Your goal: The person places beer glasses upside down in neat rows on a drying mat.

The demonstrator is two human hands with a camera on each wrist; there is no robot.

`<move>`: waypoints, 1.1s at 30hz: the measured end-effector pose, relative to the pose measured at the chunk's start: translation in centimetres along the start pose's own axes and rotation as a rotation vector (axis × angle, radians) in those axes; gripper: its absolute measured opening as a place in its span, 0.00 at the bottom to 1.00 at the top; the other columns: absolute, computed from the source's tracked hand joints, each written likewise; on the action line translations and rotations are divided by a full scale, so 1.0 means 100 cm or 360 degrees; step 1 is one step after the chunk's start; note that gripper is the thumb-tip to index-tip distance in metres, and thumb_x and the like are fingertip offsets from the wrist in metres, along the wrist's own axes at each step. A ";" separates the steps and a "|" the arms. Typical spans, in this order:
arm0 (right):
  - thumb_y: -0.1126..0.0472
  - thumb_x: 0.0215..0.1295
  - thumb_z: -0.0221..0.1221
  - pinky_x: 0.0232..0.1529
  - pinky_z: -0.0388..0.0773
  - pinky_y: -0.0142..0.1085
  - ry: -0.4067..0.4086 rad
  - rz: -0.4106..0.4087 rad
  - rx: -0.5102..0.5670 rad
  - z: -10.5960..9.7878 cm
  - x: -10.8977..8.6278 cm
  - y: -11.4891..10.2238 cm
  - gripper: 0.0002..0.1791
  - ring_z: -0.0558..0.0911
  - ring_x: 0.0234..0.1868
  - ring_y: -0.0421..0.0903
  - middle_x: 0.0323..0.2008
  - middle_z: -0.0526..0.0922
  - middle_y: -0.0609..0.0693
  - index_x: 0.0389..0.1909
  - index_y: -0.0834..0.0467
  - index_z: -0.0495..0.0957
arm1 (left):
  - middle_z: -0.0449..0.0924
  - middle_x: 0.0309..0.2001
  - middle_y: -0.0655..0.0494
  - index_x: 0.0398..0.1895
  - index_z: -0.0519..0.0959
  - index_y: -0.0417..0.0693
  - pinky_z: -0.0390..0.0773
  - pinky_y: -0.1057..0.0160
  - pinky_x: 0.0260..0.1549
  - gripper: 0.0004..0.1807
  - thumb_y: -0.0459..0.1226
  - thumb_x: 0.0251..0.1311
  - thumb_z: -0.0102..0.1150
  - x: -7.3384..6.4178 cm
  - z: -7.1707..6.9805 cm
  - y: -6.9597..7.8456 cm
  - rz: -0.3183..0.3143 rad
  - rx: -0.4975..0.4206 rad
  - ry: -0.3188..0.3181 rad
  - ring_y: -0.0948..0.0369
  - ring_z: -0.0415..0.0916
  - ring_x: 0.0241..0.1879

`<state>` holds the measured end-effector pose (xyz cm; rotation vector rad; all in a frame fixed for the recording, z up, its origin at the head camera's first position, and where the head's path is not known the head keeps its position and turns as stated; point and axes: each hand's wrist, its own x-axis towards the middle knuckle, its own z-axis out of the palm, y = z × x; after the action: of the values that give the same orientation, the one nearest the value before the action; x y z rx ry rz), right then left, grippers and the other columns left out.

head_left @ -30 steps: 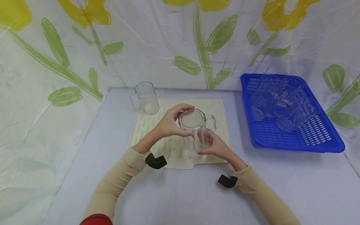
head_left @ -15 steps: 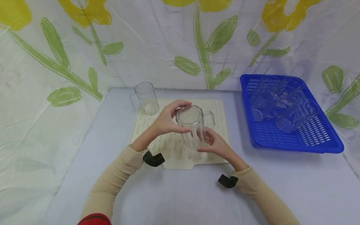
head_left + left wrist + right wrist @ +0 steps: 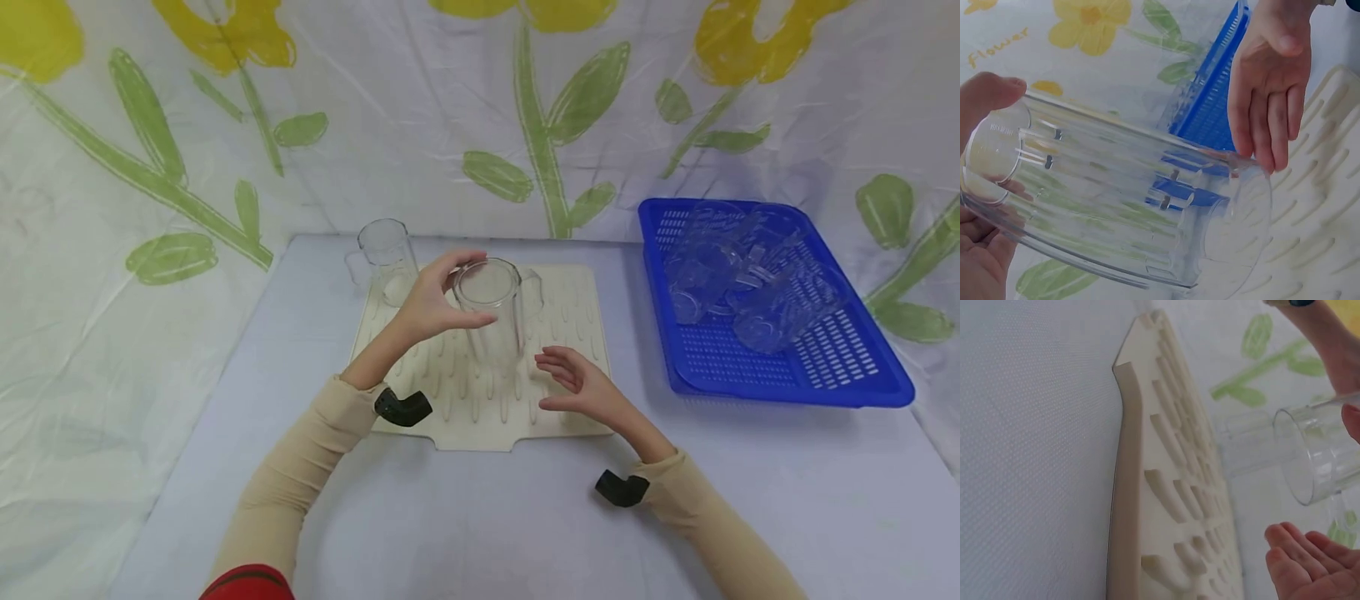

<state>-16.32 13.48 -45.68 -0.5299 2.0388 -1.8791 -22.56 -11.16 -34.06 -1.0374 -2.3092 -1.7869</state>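
Observation:
Over the drying mat (image 3: 480, 425), my left hand (image 3: 438, 302) grips a clear glass mug (image 3: 489, 285) around its base. Base up and open rim down, the mug has its handle pointing right. The left wrist view shows the faceted wall of this mug (image 3: 1116, 194) and a gap between its rim and the ridged mat. My right hand (image 3: 581, 387) hovers just right of the mug, fingers extended, holding nothing; it appears again as the right hand (image 3: 1313, 562) below the rim in the right wrist view. A second glass mug (image 3: 388, 258) stands at the mat's back left corner, handle to the left.
At the right of the white-covered table (image 3: 465, 517) sits a blue plastic basket (image 3: 787, 398) holding several clear glass mugs. A white sheet (image 3: 420, 133) painted with yellow flowers hangs behind the table's back edge.
My left hand has carried the upturned mug back and slightly left. My right hand, which touched the mug's lower part, has let go and drawn away to the right.

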 end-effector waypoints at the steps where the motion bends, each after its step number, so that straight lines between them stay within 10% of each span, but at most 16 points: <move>1: 0.71 0.49 0.65 0.61 0.51 0.45 -0.0005 -0.0007 -0.0003 -0.001 -0.001 0.000 0.43 0.59 0.62 0.56 0.60 0.58 0.68 0.63 0.72 0.50 | 0.65 0.53 0.33 0.54 0.64 0.24 0.63 0.56 0.53 0.37 0.21 0.34 0.67 0.001 -0.001 0.004 -0.0029 0.0017 0.0017 0.47 0.62 0.54; 8: 0.63 0.50 0.65 0.58 0.59 0.39 -0.0022 -0.0127 -0.0063 -0.007 -0.007 0.005 0.43 0.62 0.60 0.53 0.60 0.58 0.68 0.63 0.68 0.52 | 0.63 0.55 0.35 0.56 0.62 0.25 0.61 0.60 0.55 0.36 0.23 0.39 0.66 0.011 -0.013 0.009 -0.0110 0.0150 0.0149 0.49 0.60 0.56; 17: 0.71 0.49 0.64 0.60 0.53 0.44 0.0046 -0.0141 -0.0005 -0.018 -0.016 0.004 0.41 0.59 0.61 0.58 0.59 0.59 0.69 0.62 0.71 0.52 | 0.68 0.51 0.43 0.53 0.67 0.31 0.67 0.61 0.44 0.38 0.30 0.34 0.73 0.017 -0.020 -0.047 0.0051 0.0399 0.0287 0.54 0.64 0.51; 33: 0.75 0.52 0.59 0.61 0.52 0.39 0.0060 -0.0178 0.0093 -0.035 -0.026 0.001 0.38 0.57 0.61 0.60 0.59 0.54 0.74 0.61 0.74 0.50 | 0.65 0.54 0.43 0.56 0.64 0.32 0.64 0.60 0.52 0.39 0.33 0.38 0.71 0.038 -0.025 -0.073 -0.0097 0.0411 0.0407 0.54 0.62 0.54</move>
<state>-15.74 17.81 -45.55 -0.6098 2.0089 -2.0208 -30.25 -12.30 -37.83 -0.6654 -2.3497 -1.4846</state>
